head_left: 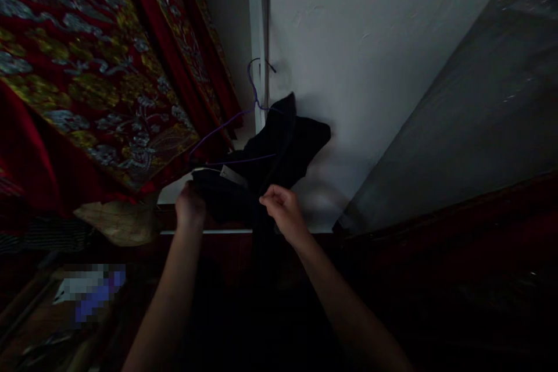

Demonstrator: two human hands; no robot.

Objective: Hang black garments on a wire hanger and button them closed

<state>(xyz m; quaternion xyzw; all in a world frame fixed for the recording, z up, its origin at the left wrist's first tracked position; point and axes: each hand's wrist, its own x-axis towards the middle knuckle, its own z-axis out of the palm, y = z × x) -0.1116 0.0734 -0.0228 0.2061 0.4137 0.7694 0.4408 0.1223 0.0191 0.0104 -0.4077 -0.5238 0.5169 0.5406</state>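
Over in the gloom, a brownish surface holds a blurred white-and-purple item, too obscured to make out.

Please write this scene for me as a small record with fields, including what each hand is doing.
Left hand: at the dark garment's left edge; blurred, grip unclear
Right hand: fingers pinching the garment's edge
Hanger: purple hanger, hook upward; left arm bare, right arm partly covered by the garment
Tag: pale tag on the garment, wording unreadable
Nearby left: red embroidered cloth
Behind: pale panel
Light: dim
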